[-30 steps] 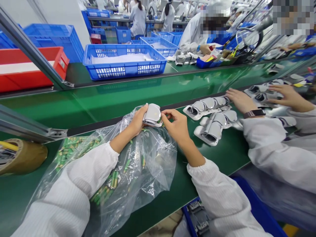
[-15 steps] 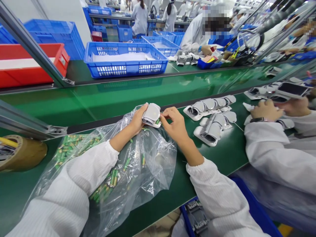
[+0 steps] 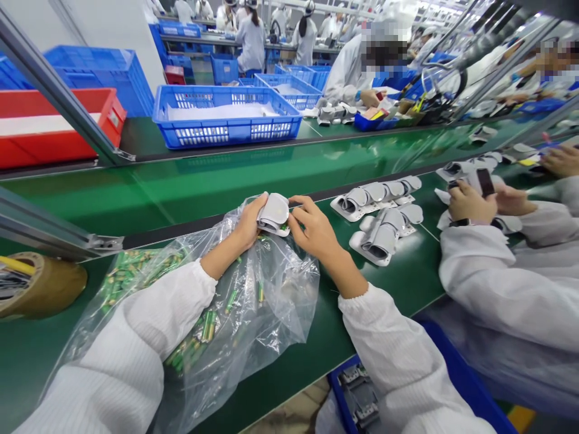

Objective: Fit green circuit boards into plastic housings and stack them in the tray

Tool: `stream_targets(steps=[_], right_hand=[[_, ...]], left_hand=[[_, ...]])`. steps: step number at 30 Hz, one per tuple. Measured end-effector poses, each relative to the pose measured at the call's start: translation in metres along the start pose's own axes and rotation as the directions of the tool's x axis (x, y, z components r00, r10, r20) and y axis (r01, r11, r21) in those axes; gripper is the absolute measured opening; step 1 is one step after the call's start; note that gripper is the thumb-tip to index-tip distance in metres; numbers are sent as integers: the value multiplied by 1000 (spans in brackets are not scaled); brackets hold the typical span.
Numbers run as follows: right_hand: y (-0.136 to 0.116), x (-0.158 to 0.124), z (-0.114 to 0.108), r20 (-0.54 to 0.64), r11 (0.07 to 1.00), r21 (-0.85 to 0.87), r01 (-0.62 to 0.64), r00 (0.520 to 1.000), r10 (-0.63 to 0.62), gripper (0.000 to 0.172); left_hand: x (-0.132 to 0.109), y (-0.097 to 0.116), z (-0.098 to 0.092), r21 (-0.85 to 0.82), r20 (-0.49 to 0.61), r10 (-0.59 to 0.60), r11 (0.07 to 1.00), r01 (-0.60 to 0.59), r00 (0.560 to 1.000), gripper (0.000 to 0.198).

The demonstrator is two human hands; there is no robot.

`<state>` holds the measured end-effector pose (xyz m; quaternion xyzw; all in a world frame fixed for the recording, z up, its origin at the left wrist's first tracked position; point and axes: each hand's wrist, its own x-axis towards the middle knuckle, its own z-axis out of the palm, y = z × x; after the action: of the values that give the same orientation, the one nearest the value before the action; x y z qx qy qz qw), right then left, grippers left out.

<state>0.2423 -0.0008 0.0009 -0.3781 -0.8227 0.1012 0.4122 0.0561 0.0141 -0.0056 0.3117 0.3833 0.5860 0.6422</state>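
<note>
My left hand [image 3: 248, 224] is closed around a white device with a rolled grey cuff [image 3: 273, 212], probably a wrist blood pressure monitor, held above a clear plastic bag [image 3: 283, 289]. A bit of green, like a battery, shows at the device's lower right edge. My right hand [image 3: 314, 229] has its thumb and bent fingers against that edge; whatever they pinch is hidden. Inside and under the bag lie many green and gold batteries [image 3: 208, 325]. Right of my right hand, two rows of similar cuffed devices [image 3: 380, 196] rest on the green table [image 3: 325, 337].
A cardboard tape roll [image 3: 49, 283] holding pens stands at left. Across the green channel are a blue basket [image 3: 228, 129] and a red bin [image 3: 54, 141]. At right, a co-worker's hands [image 3: 474, 202] handle a device. A blue crate [image 3: 350, 392] of grey parts sits below the table edge.
My hands keep hold of the device; the right fingers have shifted slightly along its edge. The co-worker at right has turned and lowered their device. The camera view has shifted a little.
</note>
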Motion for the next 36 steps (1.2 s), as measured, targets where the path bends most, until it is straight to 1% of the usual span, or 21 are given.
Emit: stream_targets(steps=[2,4,5,7,9,10,11,12,13,15,16,17,18,21,24,26,28,30,32,34,36], right_hand=[[-2,0,1,25,1000,10,20,999,-20,32],[-3,1,2,2,999,40,26,1000,-26,34],[-3,1,2,-30,998,57,20,999,-19,35],[1,1,0,-137,997,75,-13,990,23,37],[8,-2,-2,-245,994,76,-79,965,95,38],[13,-3,-2,-262,990,81,-117,956,135,35],[17,-5,-1,-231,984,90,-152,958,169,29],[21,-6,0,-150,979,97,-179,970,192,20],[25,-7,3,-31,976,94,-195,980,199,14],[30,-10,7,198,979,50,-199,963,185,15],[32,-10,8,267,981,18,-193,947,181,15],[32,-11,9,299,982,-14,-189,936,184,13],[32,-12,8,302,981,-36,-192,933,194,13],[31,-12,3,292,968,-56,-246,923,251,20],[31,-12,-1,325,944,-75,-321,887,327,19],[31,-12,-1,343,936,-96,-339,871,351,21],[30,-11,-1,290,935,-107,-338,889,354,24],[29,-10,-1,146,937,-92,-336,927,346,31],[27,-8,-3,-13,945,-55,-322,947,322,36],[23,-7,-5,-110,951,-1,-309,945,307,34],[18,-6,-5,-157,942,89,-322,930,333,26]], left_hand=[[0,1,1,-1,-15,-10,1000,10,1000,42],[-1,2,2,-18,-40,-9,1000,9,999,40],[-2,3,2,-32,-52,-5,999,3,999,39],[-2,5,3,-67,-82,2,998,-7,997,35],[-2,6,3,-103,-113,-7,995,-5,994,33],[-2,6,3,-120,-124,-16,993,1,992,32],[-1,7,3,-134,-130,-26,991,8,991,32],[0,8,2,-144,-131,-35,990,16,991,32],[1,8,1,-149,-130,-37,989,17,991,33],[2,9,0,-152,-133,-32,988,12,991,35],[2,9,0,-153,-137,-31,988,10,990,36],[2,10,-1,-156,-140,-35,988,13,990,37],[1,10,0,-160,-143,-44,987,21,989,36],[-1,11,2,-163,-152,-74,985,49,986,34],[-3,12,5,-152,-148,-77,987,54,986,31],[-3,12,5,-142,-140,-80,988,60,987,32],[-2,11,4,-132,-135,-83,989,66,987,34],[-1,10,2,-126,-127,-83,990,67,988,36],[0,9,0,-123,-120,-83,990,68,989,38],[1,8,-1,-122,-113,-85,990,71,990,38],[1,7,-1,-123,-107,-86,990,73,991,39]])
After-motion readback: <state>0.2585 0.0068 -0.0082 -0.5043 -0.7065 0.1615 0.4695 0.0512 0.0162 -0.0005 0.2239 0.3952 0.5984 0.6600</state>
